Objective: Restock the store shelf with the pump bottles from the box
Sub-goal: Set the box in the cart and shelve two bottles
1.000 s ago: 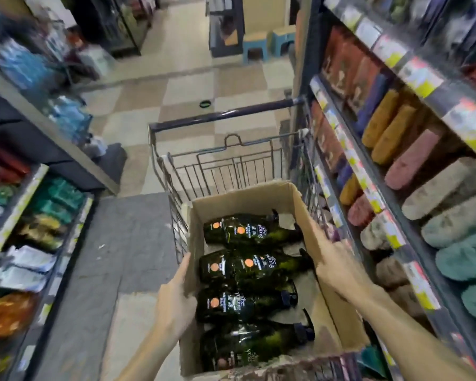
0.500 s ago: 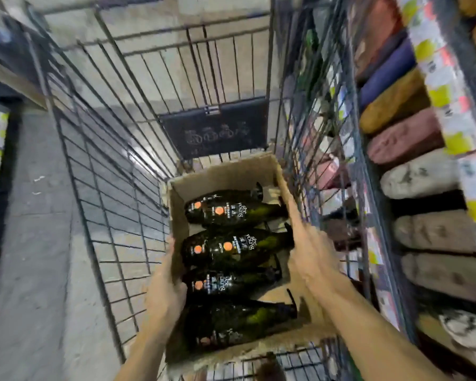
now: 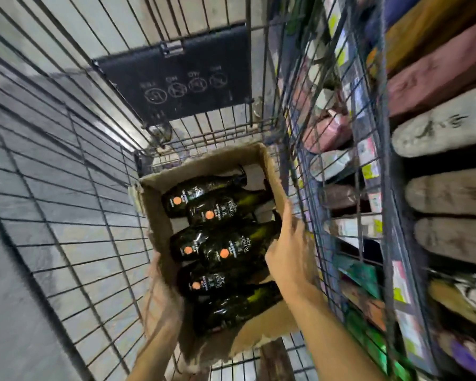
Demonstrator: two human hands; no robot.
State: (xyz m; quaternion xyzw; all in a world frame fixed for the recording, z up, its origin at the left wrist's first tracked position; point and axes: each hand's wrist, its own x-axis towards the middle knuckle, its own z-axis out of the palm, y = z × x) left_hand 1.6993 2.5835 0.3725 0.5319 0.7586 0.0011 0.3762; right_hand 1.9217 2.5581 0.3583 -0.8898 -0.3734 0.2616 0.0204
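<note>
An open cardboard box [image 3: 160, 215] lies deep inside a wire shopping cart [image 3: 74, 204]. Several dark green pump bottles [image 3: 231, 248] with orange dots and black pumps lie on their sides in it, stacked in rows. My left hand [image 3: 160, 298] is blurred and grips the box's left wall from outside. On the other side, my right hand [image 3: 289, 254] holds the right wall, fingers over the rim beside the bottles.
The cart's far end carries a black plastic flap [image 3: 176, 83] with warning icons. To the right, through the wire side, store shelves [image 3: 374, 171] hold rows of slippers [image 3: 445, 122] and price labels. Grey floor shows through the left side.
The box has gone down from the cart's top to its bottom. The view has tilted steeply down and closer. Both hands have kept hold of the box walls.
</note>
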